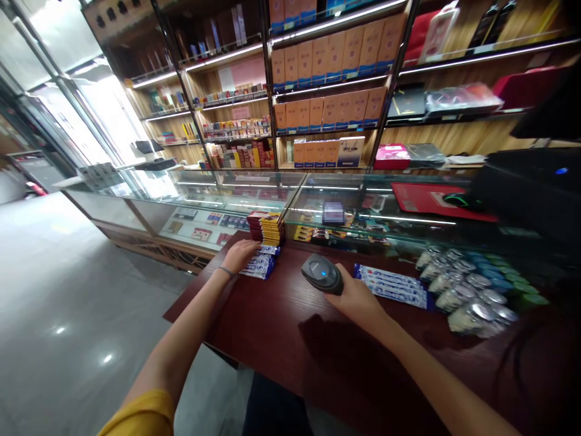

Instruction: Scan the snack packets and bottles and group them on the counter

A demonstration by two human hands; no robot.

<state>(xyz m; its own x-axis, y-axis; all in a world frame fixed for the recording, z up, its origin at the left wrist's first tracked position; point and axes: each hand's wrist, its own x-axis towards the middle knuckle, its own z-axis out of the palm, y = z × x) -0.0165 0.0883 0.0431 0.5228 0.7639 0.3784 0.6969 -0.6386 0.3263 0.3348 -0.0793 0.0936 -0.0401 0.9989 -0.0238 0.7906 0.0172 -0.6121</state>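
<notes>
My right hand (356, 297) is wrapped round a dark barcode scanner (321, 274) with a small blue light, raised above the dark red-brown table (254, 318). Over on the left, my left hand (239, 257) has its fingers closed on the left end of a blue-and-white packet (271, 249). More such packets (259, 266) lie side by side just below it, partly covered by the hand. Just beyond them rises a stack of yellow and dark red packs (267, 227). A second row of blue-and-white packets (393, 286) lies to the right of the scanner.
Several clear jars with silver lids (467, 290) and blue and green containers (508, 275) crowd the table's right end. A glass display counter (227, 188) runs behind the table. On it are a red mat (420, 203) and a mouse (463, 201). Boxed goods (327, 57) fill shelves behind.
</notes>
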